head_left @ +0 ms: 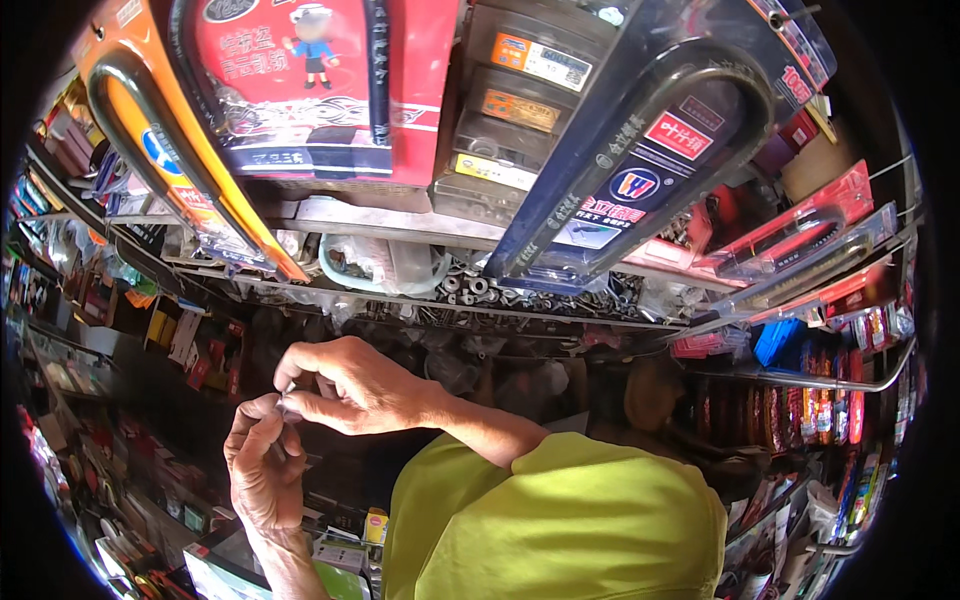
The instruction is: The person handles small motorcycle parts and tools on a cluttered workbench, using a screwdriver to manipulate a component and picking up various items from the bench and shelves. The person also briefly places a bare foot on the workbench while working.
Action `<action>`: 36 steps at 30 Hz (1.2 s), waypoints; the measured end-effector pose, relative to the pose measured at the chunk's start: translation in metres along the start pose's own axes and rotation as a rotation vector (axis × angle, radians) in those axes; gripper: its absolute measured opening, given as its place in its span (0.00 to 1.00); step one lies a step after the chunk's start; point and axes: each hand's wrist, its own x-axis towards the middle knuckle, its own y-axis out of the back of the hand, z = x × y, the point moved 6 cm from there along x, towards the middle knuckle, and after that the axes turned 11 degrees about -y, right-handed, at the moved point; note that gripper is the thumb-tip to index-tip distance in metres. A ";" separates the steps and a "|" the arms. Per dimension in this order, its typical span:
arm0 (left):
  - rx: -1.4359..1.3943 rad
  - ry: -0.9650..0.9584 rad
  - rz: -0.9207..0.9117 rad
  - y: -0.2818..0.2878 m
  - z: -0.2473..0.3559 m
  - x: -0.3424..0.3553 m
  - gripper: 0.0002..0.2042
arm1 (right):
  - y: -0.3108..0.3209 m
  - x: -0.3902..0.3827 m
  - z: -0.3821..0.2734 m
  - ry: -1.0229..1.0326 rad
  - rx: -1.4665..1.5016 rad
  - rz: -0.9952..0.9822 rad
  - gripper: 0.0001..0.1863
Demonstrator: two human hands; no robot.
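Note:
Both my hands meet at the left of the middle, fingertips against fingertips. My right hand (360,385) reaches in from the yellow-green sleeve (560,510) and pinches with thumb and index finger. Just below it, my left hand (265,465) is raised with its thumb and fingers closed together. Between the two pinches sits a small greyish thing (287,396), mostly covered by the fingertips and too small to name. Both hands are held in the air, apart from the shelves.
Carded U-shaped locks hang ahead: an orange one (160,150), a red one (300,90) and a dark blue one (640,150). Stacked drawers (510,110) stand between them. Below lies a shelf of loose metal hardware (475,290). A metal rail (820,383) juts out at right.

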 end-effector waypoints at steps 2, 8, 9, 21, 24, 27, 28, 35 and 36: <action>0.015 0.030 -0.061 -0.003 -0.007 0.002 0.05 | 0.004 -0.002 0.011 -0.061 -0.005 -0.074 0.14; 0.073 0.159 -0.100 -0.011 -0.036 -0.002 0.04 | 0.014 -0.023 0.040 -0.200 -0.182 0.027 0.22; 0.059 0.193 -0.115 -0.012 -0.044 -0.002 0.04 | 0.015 -0.029 0.047 -0.220 -0.172 0.014 0.18; 0.047 0.395 -0.194 -0.002 -0.082 -0.011 0.07 | 0.015 -0.063 0.078 -0.330 -0.311 0.028 0.20; 0.031 0.394 -0.168 0.007 -0.078 -0.011 0.07 | 0.008 -0.062 0.063 -0.401 -0.343 0.050 0.24; 0.040 0.358 -0.191 0.006 -0.078 -0.011 0.05 | 0.008 -0.066 0.057 -0.367 -0.266 0.087 0.21; 0.009 0.345 -0.221 0.003 -0.078 -0.010 0.05 | 0.009 -0.069 0.053 -0.351 -0.174 0.070 0.18; 0.030 0.445 -0.292 0.001 -0.084 -0.017 0.05 | 0.006 -0.085 0.055 -0.317 -0.485 0.143 0.20; 0.046 0.452 -0.298 0.001 -0.084 -0.018 0.06 | 0.000 -0.085 0.056 -0.264 -0.580 0.085 0.17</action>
